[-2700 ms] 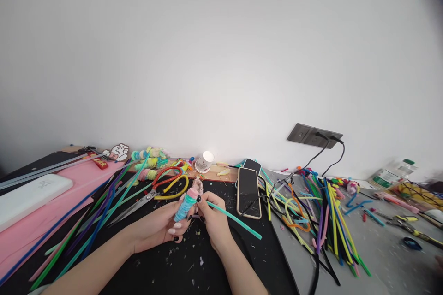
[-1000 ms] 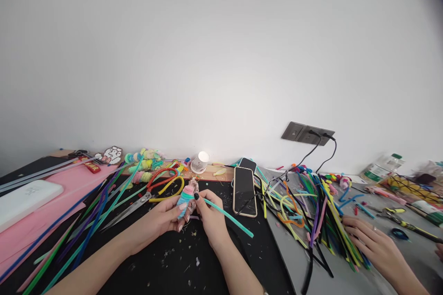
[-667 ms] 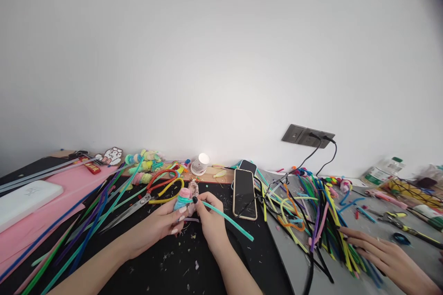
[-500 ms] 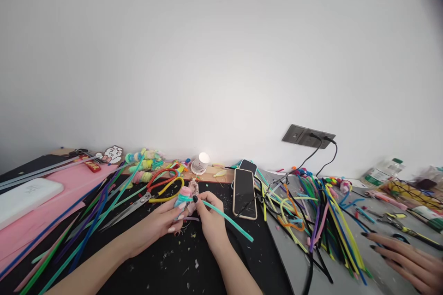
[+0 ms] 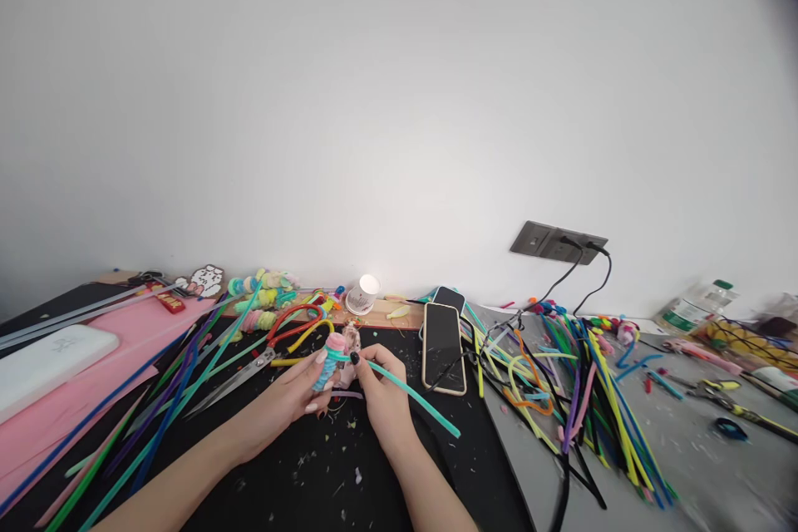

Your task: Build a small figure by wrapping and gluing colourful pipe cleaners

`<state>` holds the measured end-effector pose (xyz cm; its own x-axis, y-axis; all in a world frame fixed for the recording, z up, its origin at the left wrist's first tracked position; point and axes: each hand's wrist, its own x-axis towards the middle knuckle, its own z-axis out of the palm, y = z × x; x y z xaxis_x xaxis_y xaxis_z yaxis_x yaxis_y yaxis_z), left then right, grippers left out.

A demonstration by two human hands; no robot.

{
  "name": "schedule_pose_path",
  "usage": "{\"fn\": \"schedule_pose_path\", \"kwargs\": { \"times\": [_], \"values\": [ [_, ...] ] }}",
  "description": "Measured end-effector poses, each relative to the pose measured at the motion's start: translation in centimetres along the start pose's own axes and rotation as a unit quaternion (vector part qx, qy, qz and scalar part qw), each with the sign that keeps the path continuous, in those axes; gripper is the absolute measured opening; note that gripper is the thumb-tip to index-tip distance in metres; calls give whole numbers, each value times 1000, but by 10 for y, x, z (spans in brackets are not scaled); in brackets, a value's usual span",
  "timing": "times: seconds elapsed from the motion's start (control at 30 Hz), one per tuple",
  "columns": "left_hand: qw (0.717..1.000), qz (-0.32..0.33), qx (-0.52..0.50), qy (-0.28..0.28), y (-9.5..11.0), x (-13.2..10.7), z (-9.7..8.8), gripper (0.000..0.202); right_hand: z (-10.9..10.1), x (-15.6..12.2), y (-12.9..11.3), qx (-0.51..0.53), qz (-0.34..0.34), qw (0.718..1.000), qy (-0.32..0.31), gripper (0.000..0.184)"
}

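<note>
My left hand [image 5: 299,391] is closed around a small roll [image 5: 335,344] wound with pink, blue and teal fuzzy pipe cleaner. With thumb and fingers together, my right hand [image 5: 383,391] pinches a teal pipe cleaner [image 5: 424,406] close against that roll. One end of the teal piece runs across the roll, and its free end sticks out to the lower right. Just behind my fingers is a pinkish-brown item [image 5: 352,336], mostly covered, so its kind is unclear. Large red-handled scissors [image 5: 249,370] lie left of my hands.
Two phones lie on the right, the nearer one [image 5: 443,349] pale-edged. A white cup [image 5: 362,294] stands by the wall. Bundles of pipe cleaners [image 5: 598,407] spread over the grey mat, with pliers [image 5: 716,399] further right. A white case [image 5: 56,362] rests on pink sheets at left.
The other person's hand at the right edge has gone out of view. My left fingers have shifted on the roll, showing more of its blue winding. My right hand keeps its pinch.
</note>
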<state>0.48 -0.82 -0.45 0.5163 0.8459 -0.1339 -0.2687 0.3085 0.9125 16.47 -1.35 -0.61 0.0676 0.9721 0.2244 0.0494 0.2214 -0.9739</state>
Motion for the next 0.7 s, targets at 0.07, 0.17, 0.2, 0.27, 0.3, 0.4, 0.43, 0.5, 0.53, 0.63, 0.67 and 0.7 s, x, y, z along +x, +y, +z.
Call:
{"fn": "schedule_pose_path", "kwargs": {
  "times": [0.07,0.17,0.2,0.27,0.3,0.4,0.43,0.5,0.53,0.63,0.67,0.7],
  "values": [
    [1000,7,14,2,1,0,1,39,0,0,0,0,0,1000,0,21],
    [999,16,31,6,2,1,2,40,0,0,0,-5,-2,1000,1,20],
    [999,19,36,7,3,2,2,39,0,0,0,-10,-4,1000,2,20],
    [999,26,43,6,3,3,2,39,-1,0,0,-18,-6,1000,4,20],
    [999,28,46,4,3,3,2,39,-1,0,0,-21,-6,1000,6,21],
    [998,29,56,-2,3,4,3,43,0,0,0,-21,-6,1000,11,22],
    [998,28,59,1,3,4,3,44,0,0,-1,-19,-6,1000,12,22],
    [997,27,66,8,2,5,3,44,0,0,-1,-16,-6,1000,13,23],
    [997,29,70,11,1,5,2,43,0,0,-1,-17,-7,1000,13,23],
    [995,41,91,23,-2,6,0,41,0,-1,-2,-23,-6,1000,12,22],
    [993,45,99,34,-3,6,-2,41,0,-1,-2,-23,-5,1000,11,22],
    [992,47,105,47,-4,7,-3,40,0,-1,-2,-22,-4,1000,9,21]
  ]
}}
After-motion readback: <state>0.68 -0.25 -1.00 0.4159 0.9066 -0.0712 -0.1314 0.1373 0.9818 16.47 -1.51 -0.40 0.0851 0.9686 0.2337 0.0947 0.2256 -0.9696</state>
